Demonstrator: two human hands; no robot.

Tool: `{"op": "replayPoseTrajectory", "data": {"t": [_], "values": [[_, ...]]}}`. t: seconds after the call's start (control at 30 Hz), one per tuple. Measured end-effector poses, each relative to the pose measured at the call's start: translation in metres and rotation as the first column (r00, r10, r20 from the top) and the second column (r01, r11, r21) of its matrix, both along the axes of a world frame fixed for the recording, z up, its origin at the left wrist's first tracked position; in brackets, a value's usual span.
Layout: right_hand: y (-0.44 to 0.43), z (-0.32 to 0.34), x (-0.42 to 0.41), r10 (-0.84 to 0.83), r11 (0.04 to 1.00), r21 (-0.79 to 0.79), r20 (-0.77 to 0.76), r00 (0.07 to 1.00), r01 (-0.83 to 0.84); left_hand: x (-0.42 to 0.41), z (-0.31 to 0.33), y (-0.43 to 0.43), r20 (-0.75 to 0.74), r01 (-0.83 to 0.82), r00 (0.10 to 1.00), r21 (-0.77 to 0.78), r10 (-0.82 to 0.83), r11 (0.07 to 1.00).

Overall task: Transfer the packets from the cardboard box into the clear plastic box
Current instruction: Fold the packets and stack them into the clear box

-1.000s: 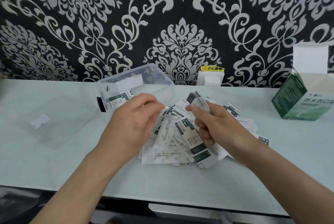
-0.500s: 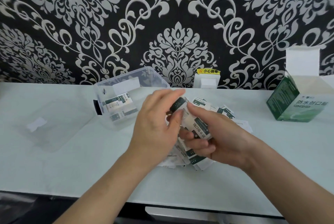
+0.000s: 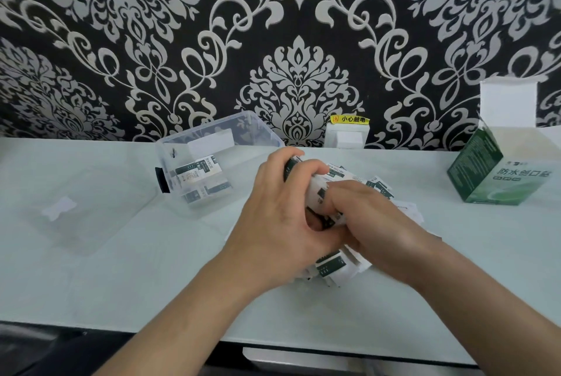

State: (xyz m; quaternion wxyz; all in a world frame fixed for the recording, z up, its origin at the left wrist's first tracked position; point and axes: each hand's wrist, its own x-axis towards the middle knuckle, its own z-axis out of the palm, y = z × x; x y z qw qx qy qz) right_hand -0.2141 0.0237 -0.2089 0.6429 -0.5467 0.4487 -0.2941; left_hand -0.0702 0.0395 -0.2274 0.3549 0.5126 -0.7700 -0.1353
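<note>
Head view: both hands meet over the middle of the counter [image 3: 121, 278], closed together around one bundle.
Left hand [image 3: 279, 224]: fingers curl over the top and far side of a stack [image 3: 317, 190] of packets, gripping it from the left.
Right hand [image 3: 373, 224]: fingers curl round the same stack from the right, knuckles up, touching the left hand near the front.
Stack: white and dark green packets, pressed between the two hands and raised above the pile; how many it holds cannot be told.
Pile [image 3: 332, 269]: loose packets lie on the counter right under and behind the hands, edges poking out at the front and on the right.
Clear box [image 3: 218, 123]: stands left of the hands near the back edge, lid off, with a black latch [image 3: 162, 180] on its left end.
Packets [image 3: 197, 170]: a few lie on the floor of the clear box, along its left side.
Lid [image 3: 82, 208]: clear, flat on the counter just left of the clear box, with a white patch in its middle.
Carton [image 3: 498, 175]: green and white, near the back right corner, well apart from the hands, its white top flap standing open.
Switch plate [image 3: 347, 137]: white, at the back edge behind the hands, with a yellow sticker [image 3: 349, 119] on top.
Wallpaper [image 3: 299, 41]: black with a pale floral pattern, behind the counter.
</note>
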Motion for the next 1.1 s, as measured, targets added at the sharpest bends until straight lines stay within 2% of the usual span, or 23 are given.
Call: {"op": "replayPoseTrajectory", "data": {"t": [0.07, 0.13, 0.2, 0.3, 0.4, 0.47, 0.57, 0.63, 0.7, 0.77, 0.8, 0.83, 0.87, 0.93, 1.0, 1.1], "values": [[-0.004, 0.002, -0.003, 0.014, 1.0, 0.01, 0.006, 1.0, -0.014, 0.008, 0.009, -0.002, -0.09, 0.061, 0.995, 0.122, -0.05, 0.991], [-0.009, 0.002, -0.009, 0.1, 0.983, 0.14, 0.106, 0.989, -0.115, 0.017, 0.017, -0.006, -0.225, 0.127, 0.971, 0.189, -0.083, 0.974], [-0.014, 0.0, -0.011, 0.226, 0.921, 0.26, 0.247, 0.942, -0.289, 0.022, 0.021, -0.007, -0.336, 0.124, 0.94, 0.156, -0.066, 0.98], [-0.015, -0.007, -0.009, 0.331, 0.819, 0.312, 0.427, 0.841, -0.481, 0.018, 0.018, -0.006, -0.42, 0.125, 0.905, 0.098, -0.073, 0.987], [-0.015, -0.014, -0.008, 0.31, 0.746, 0.334, 0.591, 0.745, -0.576, 0.014, 0.016, -0.002, -0.474, 0.148, 0.874, 0.049, -0.107, 0.988], [-0.015, -0.021, -0.006, 0.256, 0.715, 0.354, 0.671, 0.696, -0.603, 0.013, 0.015, -0.003, -0.51, 0.094, 0.858, 0.047, -0.057, 0.994], [-0.01, -0.024, 0.0, 0.163, 0.72, 0.394, 0.704, 0.692, -0.571, 0.013, 0.015, -0.006, -0.479, -0.02, 0.876, 0.092, 0.062, 0.996], [-0.006, -0.018, 0.003, 0.105, 0.786, 0.423, 0.626, 0.773, -0.45, 0.017, 0.017, -0.008, -0.436, -0.072, 0.89, 0.152, 0.132, 0.986], [-0.002, -0.009, 0.003, 0.068, 0.895, 0.372, 0.43, 0.9, -0.246, 0.021, 0.019, -0.011, -0.391, -0.129, 0.898, 0.204, 0.201, 0.97], [0.002, -0.001, 0.003, 0.076, 0.978, 0.179, 0.18, 0.981, -0.109, 0.025, 0.02, -0.014, -0.337, -0.182, 0.906, 0.234, 0.255, 0.955], [0.003, 0.002, 0.004, 0.082, 0.996, 0.017, 0.023, 0.996, -0.082, 0.026, 0.021, -0.015, -0.308, -0.203, 0.911, 0.238, 0.272, 0.95], [0.006, 0.003, 0.004, 0.059, 0.98, -0.178, -0.164, 0.985, -0.088, 0.027, 0.021, -0.016, -0.276, -0.223, 0.918, 0.235, 0.285, 0.946], [0.008, 0.005, 0.004, 0.004, 0.923, -0.362, -0.339, 0.941, -0.134, 0.027, 0.02, -0.016, -0.242, -0.238, 0.925, 0.229, 0.292, 0.944], [0.014, 0.008, 0.007, -0.135, 0.787, -0.565, -0.55, 0.824, -0.248, 0.025, 0.02, -0.016, -0.194, -0.245, 0.936, 0.237, 0.293, 0.94], [0.019, 0.012, 0.011, -0.198, 0.705, -0.626, -0.626, 0.754, -0.334, 0.021, 0.02, -0.016, -0.208, -0.23, 0.933, 0.282, 0.293, 0.932], [0.02, 0.013, 0.013, -0.211, 0.684, -0.63, -0.653, 0.727, -0.367, 0.019, 0.021, -0.017, -0.359, -0.158, 0.878, 0.409, 0.318, 0.899]]}}
